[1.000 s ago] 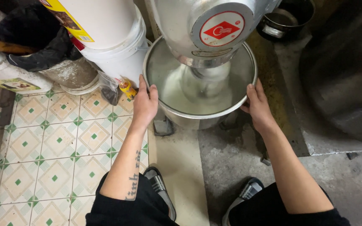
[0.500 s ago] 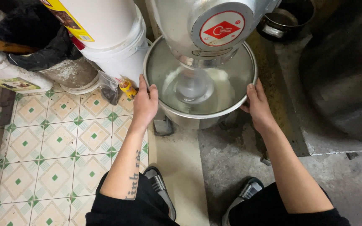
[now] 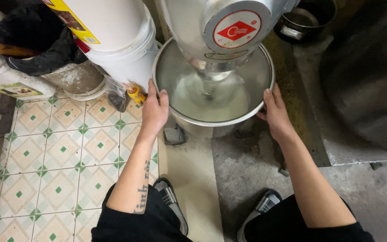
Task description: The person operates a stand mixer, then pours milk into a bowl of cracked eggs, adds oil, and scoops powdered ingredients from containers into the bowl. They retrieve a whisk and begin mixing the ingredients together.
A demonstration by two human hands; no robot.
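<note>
While gripping the steel mixing bowl (image 3: 175, 67) from both sides, squatting over it at twelve o'clock. Left hand (image 3: 154, 111) curling partly closed over the rim at nine o'clock, right hand (image 3: 275, 113) cupping the rim at three o'clock. Sitting under the mixer head (image 3: 229, 31), pale liquid inside. Crowding the left edge: a white bucket (image 3: 122, 40), touching. Leaving open tiled floor (image 3: 59, 161) at seven o'clock.

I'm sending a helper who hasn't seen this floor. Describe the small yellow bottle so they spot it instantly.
Start at the round steel mixer bowl held by both hands. Left of its rim stands a large white plastic bucket. The small yellow bottle with red cap lies at that bucket's base, beside the left hand, the only yellow-and-red item on the floor.
</note>
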